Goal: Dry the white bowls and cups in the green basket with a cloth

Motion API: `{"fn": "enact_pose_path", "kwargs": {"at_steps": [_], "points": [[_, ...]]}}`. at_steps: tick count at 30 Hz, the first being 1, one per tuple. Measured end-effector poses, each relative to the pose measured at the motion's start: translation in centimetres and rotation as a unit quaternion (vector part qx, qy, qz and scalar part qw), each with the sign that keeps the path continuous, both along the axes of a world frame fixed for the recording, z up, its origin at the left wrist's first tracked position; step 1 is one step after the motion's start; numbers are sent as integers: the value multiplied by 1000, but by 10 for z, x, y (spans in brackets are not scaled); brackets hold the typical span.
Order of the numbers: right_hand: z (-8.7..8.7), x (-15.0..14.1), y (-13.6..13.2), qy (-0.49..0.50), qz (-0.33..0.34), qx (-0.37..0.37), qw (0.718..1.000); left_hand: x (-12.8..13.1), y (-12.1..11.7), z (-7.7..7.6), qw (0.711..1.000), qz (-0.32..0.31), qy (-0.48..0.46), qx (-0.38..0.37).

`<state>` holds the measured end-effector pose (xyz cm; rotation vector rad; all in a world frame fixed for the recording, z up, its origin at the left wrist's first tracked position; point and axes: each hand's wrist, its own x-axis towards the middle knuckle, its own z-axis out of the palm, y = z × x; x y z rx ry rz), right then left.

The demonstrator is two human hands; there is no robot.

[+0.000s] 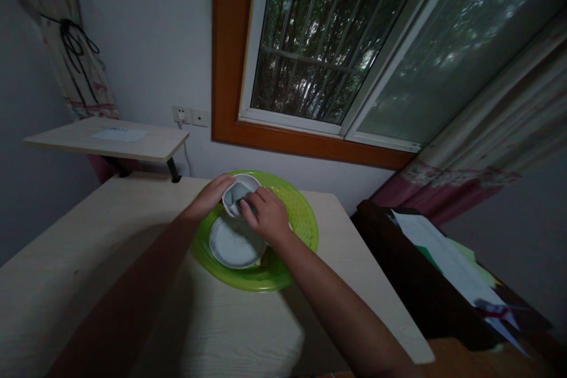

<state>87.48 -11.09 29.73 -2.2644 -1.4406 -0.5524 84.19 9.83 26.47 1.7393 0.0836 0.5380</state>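
Note:
My left hand (pixel 209 197) grips the rim of a small white bowl (pixel 248 179) on its left side, holding it tilted over a green plastic basin (pixel 305 221). Inside the bowl is a grey cloth (pixel 236 191). My right hand (pixel 269 214) pinches the cloth against the bowl's inner wall, its fingertips partly hidden. Below the bowl, a round white dish (pixel 234 243) with a darker rim lies in the basin. A small brownish and yellowish thing shows beside the dish, mostly covered by my right forearm, so its kind is unclear.
The basin stands on a pale wooden table (pixel 88 260) near the wall. At the back left a raised shelf (pixel 163 142) bears a sheet of paper (pixel 119 134). Right of the table, a dark piece of furniture (pixel 398 271) holds papers (pixel 447 254). A barred window is behind.

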Motion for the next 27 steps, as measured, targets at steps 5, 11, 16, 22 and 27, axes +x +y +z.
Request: {"fn": "enact_pose_path", "kwargs": {"at_steps": [5,11,16,22,27], "points": [[-6,2,2,-23,137,-23,990,-3,-3,2,1000,-4,4,7],[-23,8,5,-26,106,-112,988,-2,-2,0,1000,4,15,-7],[-24,3,5,-32,26,-143,989,0,-1,-2,1000,16,13,-14],[-14,-5,8,-39,6,-158,987,-1,-1,0,998,45,34,8],[-17,1,7,-2,77,-153,985,2,2,-3,997,67,35,11]]}}
